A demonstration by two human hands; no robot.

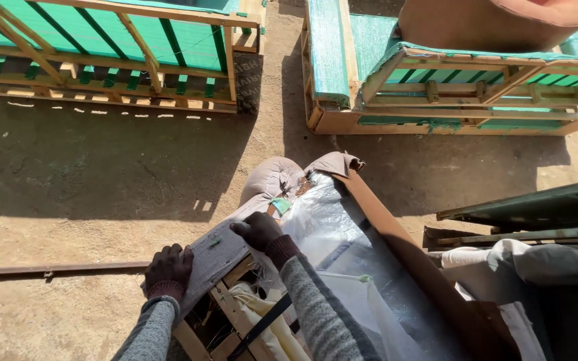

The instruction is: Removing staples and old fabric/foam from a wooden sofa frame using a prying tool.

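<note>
Grey upholstery fabric [219, 251] stretched over wooden sofa frame [225, 304] at six o'clock, pulled taut for fixing. Left hand [168, 267] at seven o'clock, fingers curled, clamping fabric edge flat; right hand [257, 230] fingers bunched, pressing cloth down. Clear plastic wrap [322, 220] at five o'clock.

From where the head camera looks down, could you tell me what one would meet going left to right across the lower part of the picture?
Metal bar on the ground → left hand on the grey fabric → grey fabric panel → right hand → clear plastic sheet → brown fabric strip → pale grey cloth.
</note>
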